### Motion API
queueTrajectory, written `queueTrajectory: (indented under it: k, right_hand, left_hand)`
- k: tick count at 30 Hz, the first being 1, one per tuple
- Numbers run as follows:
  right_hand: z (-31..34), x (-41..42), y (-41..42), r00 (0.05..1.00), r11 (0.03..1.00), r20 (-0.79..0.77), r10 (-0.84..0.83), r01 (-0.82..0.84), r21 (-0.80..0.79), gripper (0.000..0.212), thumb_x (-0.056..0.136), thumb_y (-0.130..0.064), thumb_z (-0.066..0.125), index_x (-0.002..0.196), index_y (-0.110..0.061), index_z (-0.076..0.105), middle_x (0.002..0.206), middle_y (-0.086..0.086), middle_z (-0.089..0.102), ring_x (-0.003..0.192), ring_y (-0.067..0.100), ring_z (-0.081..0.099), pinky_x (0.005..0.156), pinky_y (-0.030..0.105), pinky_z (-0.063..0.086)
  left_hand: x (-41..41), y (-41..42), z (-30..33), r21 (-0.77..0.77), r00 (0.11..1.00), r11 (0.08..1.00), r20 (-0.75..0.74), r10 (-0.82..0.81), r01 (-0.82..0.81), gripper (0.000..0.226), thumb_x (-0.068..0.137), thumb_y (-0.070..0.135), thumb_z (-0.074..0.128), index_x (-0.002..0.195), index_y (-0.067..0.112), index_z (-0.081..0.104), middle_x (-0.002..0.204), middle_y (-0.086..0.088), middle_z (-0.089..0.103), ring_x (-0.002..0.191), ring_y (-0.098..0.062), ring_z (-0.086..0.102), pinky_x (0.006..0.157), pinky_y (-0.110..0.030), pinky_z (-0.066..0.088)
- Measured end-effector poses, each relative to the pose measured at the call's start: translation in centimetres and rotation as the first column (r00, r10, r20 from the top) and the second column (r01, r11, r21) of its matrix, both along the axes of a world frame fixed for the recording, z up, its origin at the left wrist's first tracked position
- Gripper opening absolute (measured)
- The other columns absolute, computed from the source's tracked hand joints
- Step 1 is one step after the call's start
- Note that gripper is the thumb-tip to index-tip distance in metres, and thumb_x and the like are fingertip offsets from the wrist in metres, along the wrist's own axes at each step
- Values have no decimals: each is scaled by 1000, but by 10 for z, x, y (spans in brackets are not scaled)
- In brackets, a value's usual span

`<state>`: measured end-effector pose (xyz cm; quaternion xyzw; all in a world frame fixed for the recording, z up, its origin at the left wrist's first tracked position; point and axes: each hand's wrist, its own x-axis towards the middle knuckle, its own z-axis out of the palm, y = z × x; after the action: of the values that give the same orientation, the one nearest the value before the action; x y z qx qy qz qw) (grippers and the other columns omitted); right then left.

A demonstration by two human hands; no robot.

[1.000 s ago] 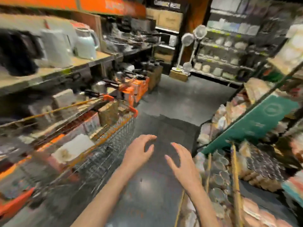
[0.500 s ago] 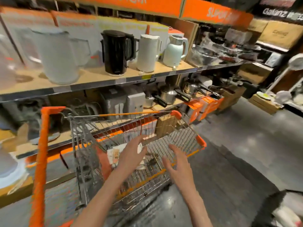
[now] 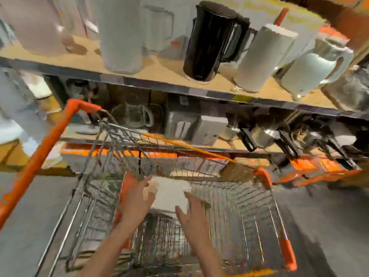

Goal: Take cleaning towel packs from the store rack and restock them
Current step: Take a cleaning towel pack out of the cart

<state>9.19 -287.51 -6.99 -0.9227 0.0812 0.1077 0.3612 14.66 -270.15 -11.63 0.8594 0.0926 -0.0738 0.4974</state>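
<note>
Left hand (image 3: 135, 202): I see its fingers on the white towel pack (image 3: 171, 193) (blurred).
Right hand (image 3: 192, 214): fingers straight, against the pack's right edge.
Cart (image 3: 265, 206): pack inside.

White towel pack (image 3: 172, 193) sits flat in the cart basket (image 3: 249, 212), a flat rectangle with a tan label at its left end, blurred by motion.

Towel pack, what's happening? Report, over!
Both hands in the cart: left hand and right hand flank the white towel pack. Grip unclear, frame blurred. Nothing in the way.
</note>
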Motion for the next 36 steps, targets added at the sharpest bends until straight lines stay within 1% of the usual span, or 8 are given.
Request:
queueTrajectory:
  k: [3, 9, 17, 20, 23, 25, 28, 36]
  right_hand:
    - [-28, 37, -19, 988, 989, -52, 146, -146, 9, 54, 95, -45, 44, 143, -31, 28, 148, -12, 31, 136, 8, 29, 110, 27, 27]
    - [-106, 107, -28, 946, 956, -138, 292, -283, 81, 57, 93, -44, 48, 144, -26, 29, 148, -7, 34, 135, 10, 32, 108, 29, 29]
    - [-219, 174, 4, 861, 888, -220, 459, -449, 93, 58, 92, -32, 56, 143, -21, 31, 146, -1, 37, 135, 15, 31, 104, 25, 29]
    - [-255, 204, 16, 851, 875, -214, 481, -481, 52, 60, 89, -21, 61, 142, -23, 34, 145, 1, 39, 134, 18, 34, 98, 27, 35]
    - [-287, 227, 25, 823, 840, -195, 534, -542, 10, 58, 87, -20, 63, 139, -23, 38, 127, -5, 48, 115, 15, 47, 95, 32, 40]
    - [-304, 236, 29, 804, 833, -242, 543, -552, 34, 55, 87, -22, 65, 137, -14, 43, 109, -8, 49, 100, 10, 47, 103, 38, 38]
    - [-320, 246, 38, 765, 784, -226, 603, -621, -12, 61, 75, -30, 76, 127, -14, 49, 128, 0, 52, 121, 19, 47, 99, 32, 37]
    - [-321, 257, 44, 718, 764, -353, 600, -645, -13, 99, 65, -39, 81, 145, -29, 24, 136, 6, 38, 131, 28, 32, 105, 48, 34]
  left_hand:
    - [5, -22, -24, -102, 981, 980, -108, 161, -172, 48, 84, 3, 63, 129, 16, 51, 124, -6, 59, 116, -23, 55, 98, -39, 45]
    - [25, -38, -79, -120, 893, 901, -242, 380, -416, 45, 88, 9, 61, 130, 21, 50, 120, 1, 55, 113, -16, 53, 90, -29, 43]
    - [32, -62, -179, -235, 637, 612, -480, 603, -756, 47, 87, 1, 63, 120, 28, 44, 128, 1, 54, 101, -10, 51, 80, -13, 39]
    - [34, -63, -209, -276, 571, 509, -534, 624, -815, 55, 86, -5, 62, 132, 20, 44, 125, 4, 49, 89, -1, 50, 67, -7, 41]
    - [34, -60, -235, -292, 566, 492, -543, 620, -820, 56, 84, -9, 61, 131, 18, 45, 130, -8, 53, 101, -15, 56, 87, -27, 49]
    - [33, -58, -247, -296, 561, 480, -520, 645, -826, 51, 83, -13, 59, 121, 17, 46, 123, -14, 55, 105, -22, 55, 85, -23, 49]
    - [34, -60, -253, -303, 551, 461, -485, 679, -834, 50, 80, -17, 59, 118, 15, 48, 111, -8, 57, 99, -17, 55, 69, -8, 47]
    - [37, -70, -257, -325, 503, 385, -514, 695, -864, 54, 83, -11, 61, 117, 26, 41, 110, 1, 58, 88, -11, 58, 70, -27, 50]
